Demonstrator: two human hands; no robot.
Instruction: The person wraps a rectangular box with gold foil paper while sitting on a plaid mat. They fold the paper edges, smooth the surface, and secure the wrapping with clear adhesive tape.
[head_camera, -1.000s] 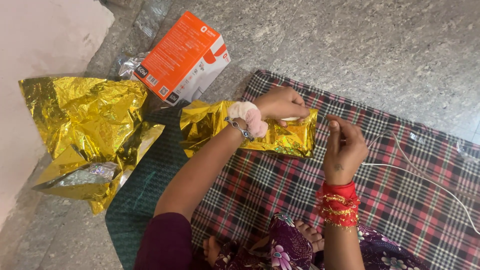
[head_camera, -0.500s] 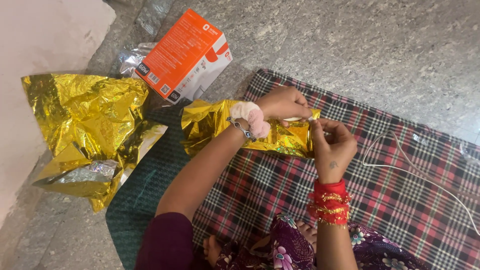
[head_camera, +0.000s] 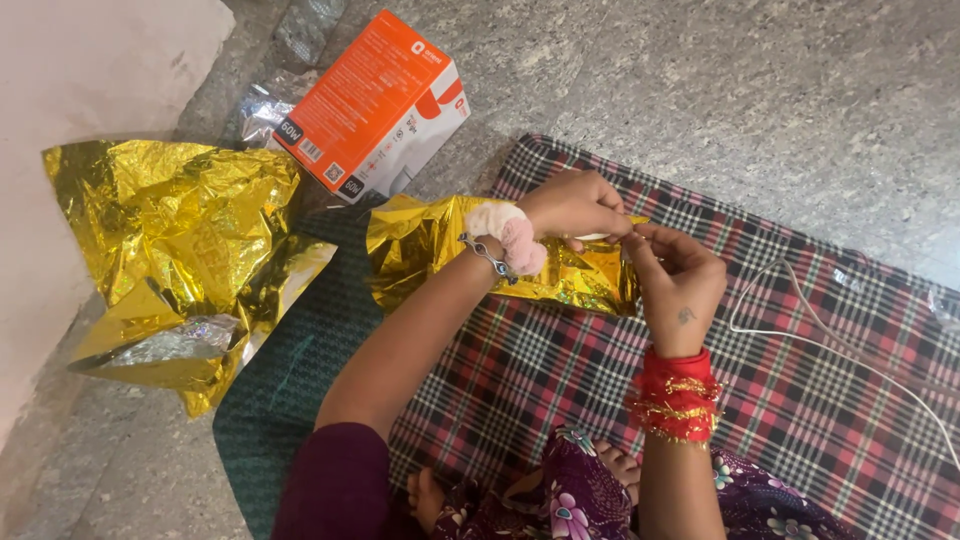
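Since a second ago the right hand (head_camera: 680, 278) has come in from the right and now meets the left hand (head_camera: 575, 205) at the right end of the small parcel wrapped in shiny gold foil (head_camera: 500, 255). Both hands have their fingertips pinched together at that end of the parcel, where a thin white thread (head_camera: 830, 335) starts; whether both pinch the thread itself cannot be told. The left hand lies over the parcel's far edge, its wrist carrying a pink fluffy hair tie (head_camera: 508, 238) and a beaded bracelet. The right wrist carries a stack of red bangles with gold trim (head_camera: 675, 393).

The parcel rests on the far left corner of a red, black and white checked cloth (head_camera: 620, 400), which lies on a grey speckled stone floor (head_camera: 720, 90). The white thread runs off to the right in a loose loop across the cloth. To the left of the parcel, well apart, lies a big crumpled sheet of gold foil (head_camera: 170, 245). Beyond the parcel, on the floor, stands an orange and white cardboard box (head_camera: 375, 105), with a scrap of silver foil (head_camera: 262, 108) just beside it.
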